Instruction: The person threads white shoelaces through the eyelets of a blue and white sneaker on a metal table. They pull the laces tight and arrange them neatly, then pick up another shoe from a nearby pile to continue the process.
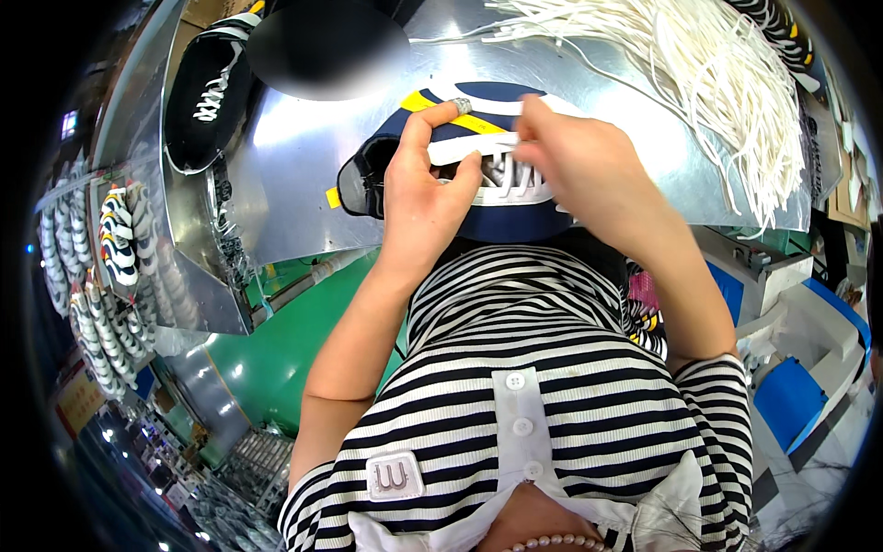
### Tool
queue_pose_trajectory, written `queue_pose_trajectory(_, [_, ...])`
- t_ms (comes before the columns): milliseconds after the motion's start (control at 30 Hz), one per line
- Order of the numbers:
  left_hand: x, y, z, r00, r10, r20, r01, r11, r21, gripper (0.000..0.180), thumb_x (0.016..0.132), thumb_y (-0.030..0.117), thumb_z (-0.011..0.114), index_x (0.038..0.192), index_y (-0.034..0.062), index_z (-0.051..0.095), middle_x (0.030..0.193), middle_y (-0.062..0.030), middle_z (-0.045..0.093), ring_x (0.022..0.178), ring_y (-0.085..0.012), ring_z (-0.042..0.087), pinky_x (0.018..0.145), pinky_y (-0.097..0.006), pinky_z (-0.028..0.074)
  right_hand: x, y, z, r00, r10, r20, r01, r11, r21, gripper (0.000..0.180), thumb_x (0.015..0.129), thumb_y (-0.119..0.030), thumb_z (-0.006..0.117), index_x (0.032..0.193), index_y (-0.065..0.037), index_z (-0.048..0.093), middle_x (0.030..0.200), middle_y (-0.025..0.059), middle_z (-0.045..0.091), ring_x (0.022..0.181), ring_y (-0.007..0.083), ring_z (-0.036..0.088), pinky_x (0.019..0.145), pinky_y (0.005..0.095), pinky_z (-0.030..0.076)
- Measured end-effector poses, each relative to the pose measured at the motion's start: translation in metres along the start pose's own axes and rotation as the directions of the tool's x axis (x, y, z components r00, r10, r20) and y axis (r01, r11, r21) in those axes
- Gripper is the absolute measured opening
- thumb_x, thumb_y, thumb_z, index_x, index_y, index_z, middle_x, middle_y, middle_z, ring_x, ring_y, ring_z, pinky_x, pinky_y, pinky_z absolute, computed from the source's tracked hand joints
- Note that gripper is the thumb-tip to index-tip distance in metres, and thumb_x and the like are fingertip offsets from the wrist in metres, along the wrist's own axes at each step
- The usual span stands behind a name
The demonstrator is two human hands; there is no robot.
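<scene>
A navy, white and yellow sneaker (515,224) lies on its side on the metal tabletop, its dark opening toward the left. White laces (515,184) cross its front in rows. My left hand (423,184) grips the shoe at the white lacing edge, thumb and forefinger on either side of a white strip (469,147); a silvery wrap covers one fingertip. At the other end of that strip is my right hand (579,166), fingers curled together and smeared by motion. Whatever it pinches is too blurred to make out.
Loose white shoelaces (727,101) spread in a big pile over the right of the metal table (303,175). A black laced shoe (207,101) stands at the far left. A dark round object (322,46) blocks the view at the back. Shoe parts hang (118,235) beyond the left edge.
</scene>
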State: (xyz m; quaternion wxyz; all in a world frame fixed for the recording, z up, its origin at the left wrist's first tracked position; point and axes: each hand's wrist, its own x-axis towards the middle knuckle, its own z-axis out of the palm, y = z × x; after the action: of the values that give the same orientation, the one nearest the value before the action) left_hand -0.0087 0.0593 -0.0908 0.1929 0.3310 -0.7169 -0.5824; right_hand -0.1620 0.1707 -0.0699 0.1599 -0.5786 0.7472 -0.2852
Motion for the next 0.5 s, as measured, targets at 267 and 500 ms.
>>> queue_pose_trajectory(267, [0.012, -0.004, 0.016, 0.966, 0.12, -0.227, -0.107, 0.992, 0.069, 0.053, 0.078, 0.0, 0.075, 0.124, -0.0034, 0.05, 0.108, -0.0152, 0.066, 0.094, -0.0182, 0.067, 0.082, -0.03, 0.054, -0.011, 0.017, 0.032, 0.895, 0.305, -0.325, -0.183, 0.917, 0.355, 0.014, 0.086, -0.02, 0.073, 0.094, -0.009, 0.069, 0.064, 0.0029, 0.064, 0.052, 0.0116, 0.057, 0.05, 0.0256, 0.043])
queue_pose_trajectory(500, [0.014, 0.025, -0.015, 0.958, -0.238, 0.158, 0.274, 0.921, -0.278, 0.061, 0.083, -0.002, 0.073, 0.136, -0.0001, 0.042, 0.114, -0.012, 0.062, 0.098, -0.0131, 0.063, 0.085, -0.026, 0.052, -0.016, 0.014, 0.024, 0.928, 0.084, -0.364, 0.078, 0.909, 0.41, 0.026, 0.081, -0.003, 0.072, 0.105, -0.011, 0.071, 0.078, -0.0001, 0.067, 0.059, 0.0087, 0.058, 0.052, 0.0234, 0.044])
